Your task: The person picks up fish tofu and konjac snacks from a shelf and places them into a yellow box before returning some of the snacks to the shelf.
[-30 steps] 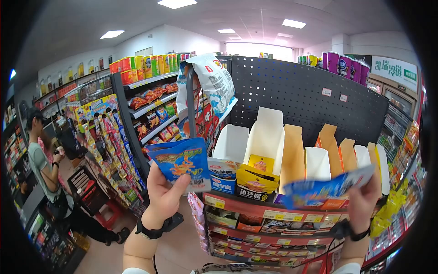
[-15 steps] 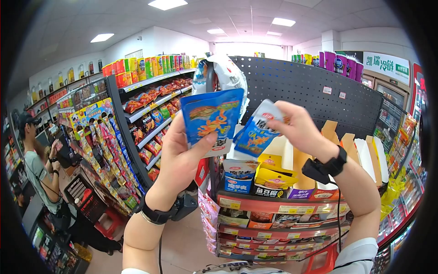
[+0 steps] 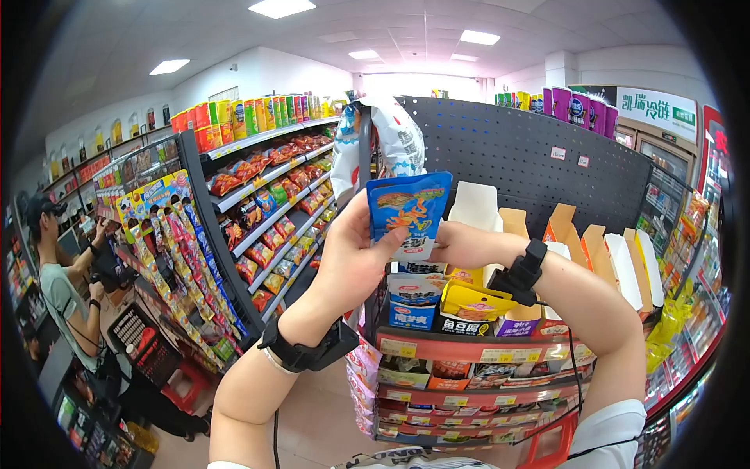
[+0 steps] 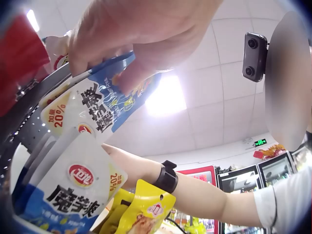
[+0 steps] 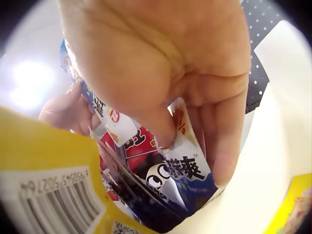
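My left hand (image 3: 344,250) grips blue-and-white snack pouches (image 3: 410,207), its thumb across the front one. Behind and to the right of them is my right hand (image 3: 473,246), partly hidden by the pouches. In the right wrist view, its thumb and fingers pinch another blue-and-white pouch (image 5: 183,163) by the white end, low beside standing packets. A display box (image 3: 410,314) of matching pouches sits just below both hands. These upright pouches (image 4: 78,183) fill the lower left of the left wrist view.
Yellow pouches (image 3: 473,301) stand right of the blue ones, with several opened cartons (image 3: 558,242) further along. Behind rises a black pegboard (image 3: 508,148); a big white bag (image 3: 398,141) hangs at its left end. A person (image 3: 70,301) stands at the far left.
My right hand has brought its pouch from the right across to the left, then down behind the other pouches. My left hand has shifted right with its pouches.
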`<state>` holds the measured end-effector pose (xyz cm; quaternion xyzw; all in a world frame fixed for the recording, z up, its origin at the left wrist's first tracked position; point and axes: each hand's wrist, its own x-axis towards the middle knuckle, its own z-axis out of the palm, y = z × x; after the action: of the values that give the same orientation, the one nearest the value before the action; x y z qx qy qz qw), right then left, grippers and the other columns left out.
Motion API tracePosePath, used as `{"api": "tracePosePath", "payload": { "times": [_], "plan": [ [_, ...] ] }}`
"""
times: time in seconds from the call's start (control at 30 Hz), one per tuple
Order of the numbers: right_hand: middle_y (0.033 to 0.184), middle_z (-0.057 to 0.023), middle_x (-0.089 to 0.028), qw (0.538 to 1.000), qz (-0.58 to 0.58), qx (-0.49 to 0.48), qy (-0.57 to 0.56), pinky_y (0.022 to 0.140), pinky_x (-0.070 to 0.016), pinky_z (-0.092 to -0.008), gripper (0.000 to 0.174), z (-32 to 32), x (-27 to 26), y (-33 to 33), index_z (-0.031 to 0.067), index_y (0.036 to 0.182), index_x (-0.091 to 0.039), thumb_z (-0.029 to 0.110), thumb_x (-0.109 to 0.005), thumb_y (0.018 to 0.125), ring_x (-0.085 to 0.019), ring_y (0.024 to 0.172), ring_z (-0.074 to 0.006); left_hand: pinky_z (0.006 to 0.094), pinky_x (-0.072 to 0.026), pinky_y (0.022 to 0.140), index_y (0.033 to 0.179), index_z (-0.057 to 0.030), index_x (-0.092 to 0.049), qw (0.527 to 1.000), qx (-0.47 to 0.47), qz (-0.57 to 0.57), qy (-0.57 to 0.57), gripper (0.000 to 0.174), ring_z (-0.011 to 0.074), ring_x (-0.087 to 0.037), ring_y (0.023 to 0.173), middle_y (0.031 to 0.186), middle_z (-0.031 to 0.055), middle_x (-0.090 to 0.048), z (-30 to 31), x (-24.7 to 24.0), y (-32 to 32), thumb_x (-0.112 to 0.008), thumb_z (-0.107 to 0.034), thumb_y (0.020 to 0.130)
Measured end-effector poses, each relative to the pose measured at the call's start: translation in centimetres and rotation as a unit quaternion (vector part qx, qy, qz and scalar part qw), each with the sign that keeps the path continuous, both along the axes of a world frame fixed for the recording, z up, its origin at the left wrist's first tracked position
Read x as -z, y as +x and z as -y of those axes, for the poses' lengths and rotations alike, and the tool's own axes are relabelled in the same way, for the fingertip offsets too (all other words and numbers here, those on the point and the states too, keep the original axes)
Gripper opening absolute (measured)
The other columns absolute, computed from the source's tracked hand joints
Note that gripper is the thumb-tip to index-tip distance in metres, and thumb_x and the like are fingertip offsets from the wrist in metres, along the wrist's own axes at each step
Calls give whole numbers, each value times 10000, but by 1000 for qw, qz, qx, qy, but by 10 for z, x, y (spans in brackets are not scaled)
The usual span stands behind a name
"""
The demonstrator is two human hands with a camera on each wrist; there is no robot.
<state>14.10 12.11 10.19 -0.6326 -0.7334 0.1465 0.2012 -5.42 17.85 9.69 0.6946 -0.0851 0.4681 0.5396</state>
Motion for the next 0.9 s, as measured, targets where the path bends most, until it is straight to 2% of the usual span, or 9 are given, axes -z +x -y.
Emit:
{"api": "tracePosePath", "payload": {
  "times": [0.23, 0.3, 0.43, 0.5, 0.63, 0.67, 0.7, 0.77, 0.9],
  "plan": [
    [1073, -144, -593, 988, -30, 3, -149, 826, -458, -311, 441, 22, -22, -2, 15, 1186, -498, 281, -551, 838, -573, 951, -222, 265, -389, 886, 1134, 17, -462, 999, -42, -12, 24, 358, 122, -515, 1000, 1041, 71, -568, -1, 4, 10, -519, 105, 792],
    [1075, -162, -587, 993, 38, -69, -85, 872, -438, -311, 487, 28, -24, 13, -4, 1218, -450, 272, -564, 834, -568, 979, -232, 263, -390, 883, 1134, 17, -462, 998, -48, -18, 35, 357, 122, -514, 997, 1044, 71, -567, -1, 2, 10, -521, 101, 793],
    [1194, -146, -486, 982, -162, -100, -15, 938, -398, -358, 648, 59, -63, -5, -25, 1284, -315, 112, -677, 765, -468, 1121, -237, 263, -408, 843, 1109, 7, -491, 995, -66, -9, 69, 333, 128, -536, 941, 1000, 80, -589, 7, -6, 9, -534, 85, 788],
    [1195, -117, -480, 961, -234, -137, 60, 901, -436, -323, 749, 72, -76, -17, 71, 1351, -250, 25, -682, 741, -473, 1096, -179, 259, -419, 843, 1108, 11, -493, 986, -101, -50, 122, 322, 112, -537, 946, 1008, 68, -588, 14, -14, 2, -539, 82, 797],
    [1009, -82, -583, 967, -109, -132, 191, 793, -476, -265, 491, 89, -87, -37, 13, 1193, -455, 48, -673, 754, -545, 930, -121, 246, -441, 816, 1091, 15, -510, 968, -129, -68, 207, 295, 89, -541, 932, 998, 54, -594, 26, -22, 1, -552, 75, 804],
    [920, -64, -616, 968, -35, -100, 228, 741, -488, -247, 372, 90, -87, -41, -10, 1105, -538, 58, -666, 763, -569, 849, -101, 270, -441, 740, 1021, 15, -546, 979, -120, -15, 165, 249, 145, -568, 800, 857, 117, -614, 30, -21, 7, -568, 45, 774],
    [920, -64, -616, 968, -37, -100, 228, 741, -488, -247, 372, 90, -87, -43, -10, 1105, -538, 58, -666, 763, -569, 849, -101, 270, -441, 740, 1021, 15, -546, 979, -120, -16, 165, 249, 145, -568, 800, 857, 117, -614, 28, -19, 8, -568, 45, 774],
    [777, -28, -623, 967, -33, -22, 252, 649, -484, -230, 176, 91, -86, -46, -28, 927, -620, 62, -643, 778, -561, 710, -70, 259, -433, 837, 1104, 4, -512, 979, -114, -57, 157, 313, 108, -542, 957, 1027, 58, -587, 25, -18, 8, -562, 60, 800],
    [757, -24, -620, 964, -69, 16, 255, 616, -469, -229, 159, 81, -77, -30, -27, 919, -625, 48, -631, 778, -544, 672, -66, 282, -423, 857, 1133, -20, -507, 948, -247, -4, 198, 354, 139, -529, 1011, 1080, 65, -562, 28, -7, -5, -587, 16, 790]
  ]
}}
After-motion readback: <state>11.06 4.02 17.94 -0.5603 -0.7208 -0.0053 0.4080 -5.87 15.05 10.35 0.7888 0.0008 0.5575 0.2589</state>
